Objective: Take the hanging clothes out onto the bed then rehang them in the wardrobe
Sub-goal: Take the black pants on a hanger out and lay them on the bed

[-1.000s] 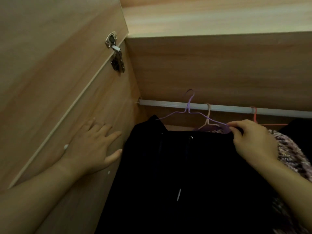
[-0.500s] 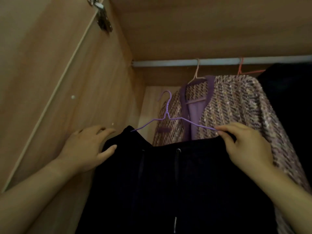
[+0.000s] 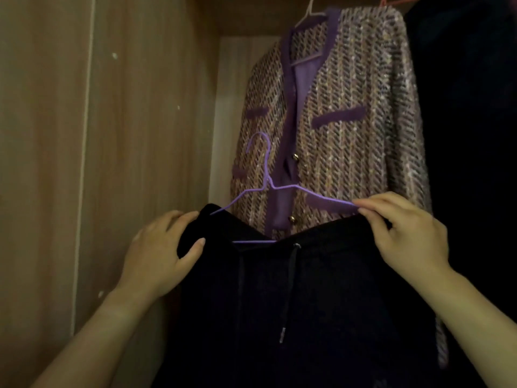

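A black drawstring garment [image 3: 293, 303] hangs on a thin purple wire hanger [image 3: 268, 180] that is off the rail, held low in front of me. My left hand [image 3: 159, 253] grips the garment's left shoulder end, thumb in front and fingers behind. My right hand [image 3: 405, 233] pinches the hanger's right arm together with the garment's top edge. Behind them a purple and pink tweed jacket [image 3: 335, 121] hangs on a pale hanger [image 3: 309, 9]; the rail is out of view.
The wardrobe's wooden side wall [image 3: 140, 135] stands close on the left, its open door [image 3: 42, 163] beyond it. A dark garment [image 3: 470, 135] hangs at the right, under an orange hanger [image 3: 397, 0].
The purple hanger with the black garment came off the rail and moved down and toward me. My left hand left the wooden wall and took hold of the garment's left end.
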